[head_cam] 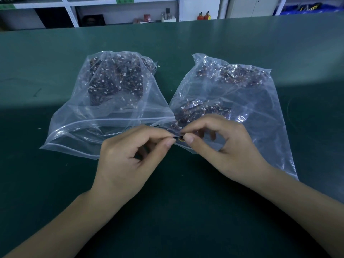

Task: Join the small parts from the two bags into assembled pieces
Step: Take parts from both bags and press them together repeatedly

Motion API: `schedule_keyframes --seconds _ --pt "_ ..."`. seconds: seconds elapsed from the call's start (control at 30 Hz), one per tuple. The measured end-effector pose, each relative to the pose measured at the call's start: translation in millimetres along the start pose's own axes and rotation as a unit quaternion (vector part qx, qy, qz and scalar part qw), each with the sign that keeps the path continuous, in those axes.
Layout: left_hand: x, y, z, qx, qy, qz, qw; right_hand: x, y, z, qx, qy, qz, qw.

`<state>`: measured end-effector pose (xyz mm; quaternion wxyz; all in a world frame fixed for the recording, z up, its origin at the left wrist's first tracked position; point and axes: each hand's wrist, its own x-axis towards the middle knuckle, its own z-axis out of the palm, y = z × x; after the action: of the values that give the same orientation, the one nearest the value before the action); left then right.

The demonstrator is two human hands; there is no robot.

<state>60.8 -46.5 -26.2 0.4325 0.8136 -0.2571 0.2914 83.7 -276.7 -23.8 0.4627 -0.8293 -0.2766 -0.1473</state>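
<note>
Two clear zip bags lie side by side on the green table, mouths toward me. The left bag [104, 116] and the right bag [247, 101] both hold heaps of small dark parts with thin wires and white plugs. My left hand [130, 157] and my right hand [221, 146] meet in front of the bags' mouths. Both pinch, thumb against forefinger, one small dark part [181, 139] between their fingertips. The part is mostly hidden by the fingers, so its shape is unclear.
The green table [176, 211] stretches all around the bags. Beyond its far edge stand white shelves [122, 12] with small items, and blue bins [307, 8] at the back right.
</note>
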Motion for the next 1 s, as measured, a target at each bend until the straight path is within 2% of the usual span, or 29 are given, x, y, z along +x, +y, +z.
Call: schedule_keyframes --seconds 0.13,0.23,0.6,0.83,1.0 --pt "1.5 -1.0 -2.4 -0.009 0.039 0.020 0.999 2.2 7.5 -4.4 -0.137 -0.044 -0.034 0.989" --pt "1.2 -2.6 -2.3 -0.008 0.029 0.028 0.999 2.0 13.3 -3.2 -0.218 -0.076 -0.030 0.972" --pt "-2.9 -13.3 5.9 -0.017 -0.089 0.041 0.995 2.6 10.7 -8.0 -0.169 0.043 -0.032 0.984" --pt "0.6 -21.9 15.9 0.051 -0.091 0.032 0.994 1.6 10.8 -5.8 -0.182 0.038 -0.084 0.979" --pt "0.0 -22.0 22.5 0.102 -0.144 0.017 0.984 1.4 11.0 -5.0 -0.224 0.008 -0.081 0.971"
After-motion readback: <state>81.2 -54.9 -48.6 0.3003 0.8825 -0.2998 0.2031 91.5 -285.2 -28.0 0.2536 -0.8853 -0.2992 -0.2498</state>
